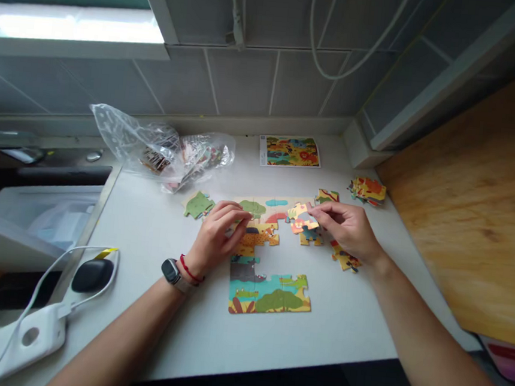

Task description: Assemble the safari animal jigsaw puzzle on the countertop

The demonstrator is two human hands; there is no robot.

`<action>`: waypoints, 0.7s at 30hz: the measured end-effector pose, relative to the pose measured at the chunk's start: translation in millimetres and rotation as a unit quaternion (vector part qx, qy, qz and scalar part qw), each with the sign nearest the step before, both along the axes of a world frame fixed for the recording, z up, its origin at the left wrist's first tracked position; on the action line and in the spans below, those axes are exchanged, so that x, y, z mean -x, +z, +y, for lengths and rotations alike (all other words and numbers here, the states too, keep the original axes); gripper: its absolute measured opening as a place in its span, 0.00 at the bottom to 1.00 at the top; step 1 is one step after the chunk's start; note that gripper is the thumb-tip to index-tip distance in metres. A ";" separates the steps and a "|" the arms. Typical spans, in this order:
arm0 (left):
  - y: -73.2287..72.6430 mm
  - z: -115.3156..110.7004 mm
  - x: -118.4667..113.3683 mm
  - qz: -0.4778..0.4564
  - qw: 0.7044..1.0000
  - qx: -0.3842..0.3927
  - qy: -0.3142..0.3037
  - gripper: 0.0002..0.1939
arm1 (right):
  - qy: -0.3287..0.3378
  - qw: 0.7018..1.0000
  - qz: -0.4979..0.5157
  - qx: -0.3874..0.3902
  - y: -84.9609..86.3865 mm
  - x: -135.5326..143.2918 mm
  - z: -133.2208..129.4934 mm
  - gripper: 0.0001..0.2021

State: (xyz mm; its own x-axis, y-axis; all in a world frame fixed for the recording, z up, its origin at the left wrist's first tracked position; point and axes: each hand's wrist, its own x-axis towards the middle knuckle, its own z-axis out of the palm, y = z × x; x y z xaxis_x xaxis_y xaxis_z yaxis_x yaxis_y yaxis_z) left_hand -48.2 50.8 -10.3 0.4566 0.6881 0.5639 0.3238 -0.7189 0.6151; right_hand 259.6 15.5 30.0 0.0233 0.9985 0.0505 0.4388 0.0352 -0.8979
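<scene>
On the bench (345, 321), the puzzle (279, 300) lies in the middle — a fragment (199, 205) to its left, loose pieces (346, 261) to its right, a stack (368, 190) farther right and behind. The card (290, 152) lies behind the puzzle, the bag (162, 148) left of the card. The sink (97, 209) is at the left — the charger (92, 274) and strip (37, 342) before it.

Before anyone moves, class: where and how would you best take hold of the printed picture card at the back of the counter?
The picture card is probably best pinched at its right short edge, coming from the front right. It lies flat, so that edge may need lifting first; the tiled wall rises behind it, and the plastic bag lies off its left end.
</scene>
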 end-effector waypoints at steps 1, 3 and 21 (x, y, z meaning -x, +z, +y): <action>0.6 0.6 1.3 0.000 1.000 0.004 0.002 0.08 | 0.005 1.000 -0.001 -0.008 -1.0 -0.9 -0.5 0.15; 1.3 1.1 3.8 0.006 1.000 0.010 -0.004 0.09 | 0.026 1.000 0.002 -0.012 -3.5 -2.0 -2.6 0.14; 3.4 -18.6 -4.6 0.065 0.990 0.035 -0.123 0.09 | 0.193 0.981 0.009 -0.009 -5.6 27.4 -24.7 0.10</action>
State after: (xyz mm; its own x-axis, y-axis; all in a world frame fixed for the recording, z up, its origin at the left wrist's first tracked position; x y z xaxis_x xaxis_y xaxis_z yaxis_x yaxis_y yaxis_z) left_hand -43.6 32.2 -6.9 0.6805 0.5832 0.4437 0.2243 -0.7422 0.6315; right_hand 232.2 -9.1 24.4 -0.3556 0.9319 0.0719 0.3736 0.2122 -0.9030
